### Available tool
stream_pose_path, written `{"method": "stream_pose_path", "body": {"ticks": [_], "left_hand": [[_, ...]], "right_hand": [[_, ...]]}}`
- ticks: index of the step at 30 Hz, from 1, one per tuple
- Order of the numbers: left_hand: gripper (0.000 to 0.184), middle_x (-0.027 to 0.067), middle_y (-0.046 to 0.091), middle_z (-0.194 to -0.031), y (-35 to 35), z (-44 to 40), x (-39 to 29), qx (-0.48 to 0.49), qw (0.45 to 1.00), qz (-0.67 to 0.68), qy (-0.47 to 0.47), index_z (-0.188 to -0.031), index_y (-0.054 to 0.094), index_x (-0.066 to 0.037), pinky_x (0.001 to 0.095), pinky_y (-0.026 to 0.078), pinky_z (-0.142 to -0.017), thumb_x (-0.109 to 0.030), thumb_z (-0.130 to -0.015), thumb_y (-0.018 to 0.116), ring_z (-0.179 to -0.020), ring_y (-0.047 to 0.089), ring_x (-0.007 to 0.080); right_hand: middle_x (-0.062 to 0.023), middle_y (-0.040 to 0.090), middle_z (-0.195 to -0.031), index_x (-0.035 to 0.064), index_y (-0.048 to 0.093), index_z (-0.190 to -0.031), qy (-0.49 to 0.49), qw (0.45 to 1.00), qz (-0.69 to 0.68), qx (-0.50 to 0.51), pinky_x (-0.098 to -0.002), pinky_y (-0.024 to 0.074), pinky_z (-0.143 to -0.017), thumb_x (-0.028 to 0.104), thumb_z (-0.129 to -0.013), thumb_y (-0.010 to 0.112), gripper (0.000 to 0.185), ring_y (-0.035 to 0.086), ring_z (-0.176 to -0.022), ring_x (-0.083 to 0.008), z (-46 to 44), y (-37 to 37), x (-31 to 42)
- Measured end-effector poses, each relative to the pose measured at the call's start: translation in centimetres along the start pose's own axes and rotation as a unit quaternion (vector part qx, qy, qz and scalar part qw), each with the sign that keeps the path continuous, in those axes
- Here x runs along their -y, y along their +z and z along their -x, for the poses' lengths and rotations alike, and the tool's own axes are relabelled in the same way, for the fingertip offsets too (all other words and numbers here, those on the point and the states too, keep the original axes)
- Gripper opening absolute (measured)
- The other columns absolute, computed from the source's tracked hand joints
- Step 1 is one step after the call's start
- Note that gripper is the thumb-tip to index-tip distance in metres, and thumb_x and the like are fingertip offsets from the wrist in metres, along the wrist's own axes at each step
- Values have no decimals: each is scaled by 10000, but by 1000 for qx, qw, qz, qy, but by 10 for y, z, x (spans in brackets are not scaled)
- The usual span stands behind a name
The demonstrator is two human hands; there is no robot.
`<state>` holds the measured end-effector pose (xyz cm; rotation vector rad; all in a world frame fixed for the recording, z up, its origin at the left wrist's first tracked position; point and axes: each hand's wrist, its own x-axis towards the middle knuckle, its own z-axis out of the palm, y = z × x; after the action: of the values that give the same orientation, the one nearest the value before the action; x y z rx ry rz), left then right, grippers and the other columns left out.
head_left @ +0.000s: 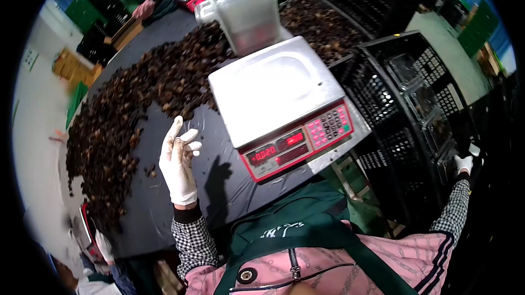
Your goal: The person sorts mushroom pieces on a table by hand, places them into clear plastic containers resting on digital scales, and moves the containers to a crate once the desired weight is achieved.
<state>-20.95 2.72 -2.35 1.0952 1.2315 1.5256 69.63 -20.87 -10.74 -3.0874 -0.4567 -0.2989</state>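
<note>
Scale [281,95] sits at the table [158,196] edge, readout [264,154] facing the wearer [322,262], presumably for easy reading; black crate [380,161] stands just right, likely so its clear boxes [429,103] are reachable; left hand [179,172] raised over table, fingers half-curled and apart, nothing visible in them; right hand [464,164] at crate's far-right edge near the boxes, can't tell if it grips; white bit [474,150] beside it unclear; beyond that, dark.

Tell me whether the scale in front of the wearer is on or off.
On: the scale has glowing red digits on its front display.
</note>
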Motion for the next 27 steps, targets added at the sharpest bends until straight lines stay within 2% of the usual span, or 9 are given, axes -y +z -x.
{"method": "stream_pose_path", "body": {"ticks": [2, 4, 6, 11, 17, 20, 21, 25, 27], "left_hand": [[471, 101, 713, -1124, -20, -2, 11, -30, 1000, 3, -5, -1460, 503, 2, 215, 499, -716, -226, -1052, 561, -835, 665, 112], [463, 99, 714, -1125, -34, -6, 22, -54, 998, 19, -15, -1452, 510, 2, 219, 504, -716, -224, -1051, 565, -836, 667, 114], [452, 95, 715, -1126, -44, -10, 30, -70, 997, 34, -19, -1437, 521, 6, 225, 513, -719, -212, -1045, 578, -836, 669, 122], [381, 139, 711, -1160, -25, -10, 33, -79, 995, -8, -54, -1391, 564, 25, 225, 532, -709, -143, -1049, 545, -801, 670, 119], [374, 128, 711, -1187, -39, -26, 58, -62, 993, -83, -62, -1392, 574, 25, 207, 512, -722, -83, -1036, 529, -829, 651, 91], [368, 94, 704, -1237, -48, -58, 76, -67, 991, -110, -35, -1386, 590, 11, 215, 512, -769, -42, -1025, 541, -900, 655, 83], [367, 84, 701, -1251, -52, -73, 85, -65, 990, -122, -12, -1385, 592, 8, 224, 525, -808, -34, -1024, 544, -939, 668, 92], [380, 141, 718, -1165, -42, -147, 96, -61, 950, -285, 112, -1307, 671, -90, 333, 532, -949, -87, -929, 633, -1046, 706, 235], [399, 134, 701, -1213, -30, -195, 106, -20, 900, -392, 189, -1313, 669, -104, 350, 506, -1010, -87, -914, 657, -1150, 663, 271]], "right_hand": [[-234, 642, -1248, 54, 502, -1404, -47, 993, 69, -84, -484, 523, -979, 417, -862, 744, 695, 617, -1184, -418, 33, -69, 68], [-261, 616, -1309, 15, 533, -1409, -234, 942, -42, -238, -451, 481, -1029, 322, -967, 649, 551, 586, -1213, -419, -54, -44, 82], [-206, 614, -1356, 9, 565, -1384, -380, 864, -186, -273, -403, 451, -1060, 274, -1024, 596, 448, 565, -1271, -367, -19, -106, 189], [-106, 667, -1328, 61, 616, -1370, -569, 653, -491, -89, -325, 482, -1046, 131, -1031, 590, 348, 626, -1228, -201, 225, -260, 456], [-169, 627, -1321, 26, 570, -1359, -767, 445, -441, -137, -379, 476, -1068, 118, -935, 695, 452, 601, -1239, -323, 340, -268, 673], [-189, 531, -1435, 36, 478, -1434, -809, 466, -331, -140, -381, 447, -1112, 69, -891, 725, 597, 516, -1318, -366, 355, -248, 748], [-192, 603, -1317, 47, 538, -1374, -812, 442, -329, -193, -388, 491, -1034, 61, -898, 710, 506, 585, -1214, -348, 363, -241, 759], [-153, 681, -931, 27, 661, -1133, -833, 440, -336, 2, -399, 538, -827, 5, -892, 659, 242, 676, -900, -324, 367, -241, 770], [-185, 696, -876, 12, 687, -952, -817, 494, -297, -8, -413, 538, -794, 18, -854, 677, 99, 683, -887, -363, 378, -261, 755]]}}
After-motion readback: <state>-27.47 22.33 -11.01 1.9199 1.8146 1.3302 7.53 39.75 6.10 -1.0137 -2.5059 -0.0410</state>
